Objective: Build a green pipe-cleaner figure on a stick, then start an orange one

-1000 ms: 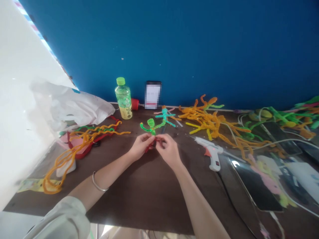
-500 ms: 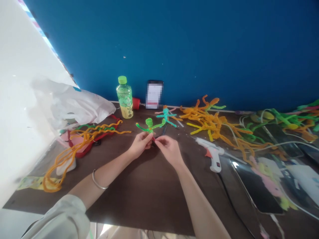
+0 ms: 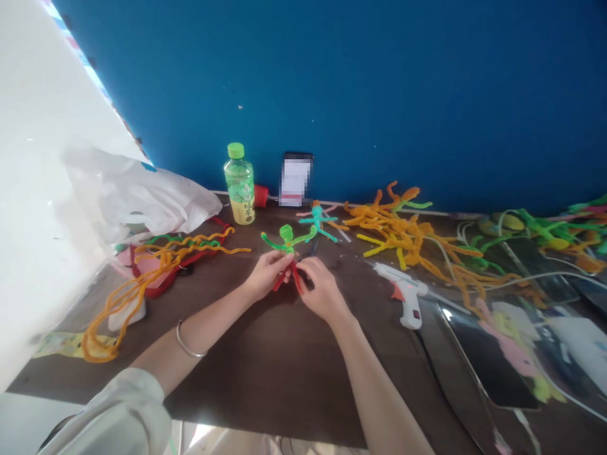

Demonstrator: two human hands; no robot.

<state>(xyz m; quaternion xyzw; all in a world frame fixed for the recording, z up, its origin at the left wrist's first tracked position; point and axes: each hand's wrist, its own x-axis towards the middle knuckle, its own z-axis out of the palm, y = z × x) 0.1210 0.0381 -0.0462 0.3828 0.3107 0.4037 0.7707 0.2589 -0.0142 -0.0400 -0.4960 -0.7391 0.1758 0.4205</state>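
Note:
Near the middle of the dark table, a pipe-cleaner figure (image 3: 286, 235) with a green head, green arms and red legs is held upright. My left hand (image 3: 268, 273) pinches it at the waist, thumb on top. Fingers of my right hand (image 3: 320, 284) close around one red pipe-cleaner leg (image 3: 298, 278); the other red leg hangs down beside my left fingers. Just behind the green arm lies a turquoise pipe-cleaner figure (image 3: 317, 221) with an orange top. Part of the held figure's body is hidden by my left fingers.
A green-capped tea bottle (image 3: 241, 189) and a propped phone (image 3: 294, 180) stand at the back. Orange pipe cleaners (image 3: 408, 237) pile up right, others (image 3: 142, 284) left. A glue gun (image 3: 403, 291), its cord and a large phone (image 3: 488, 357) lie right; a plastic bag (image 3: 147, 189) lies left.
My right hand has moved slightly down and turned, its fingers now around a red leg. Both red legs now show below the figure, where before they were mostly covered.

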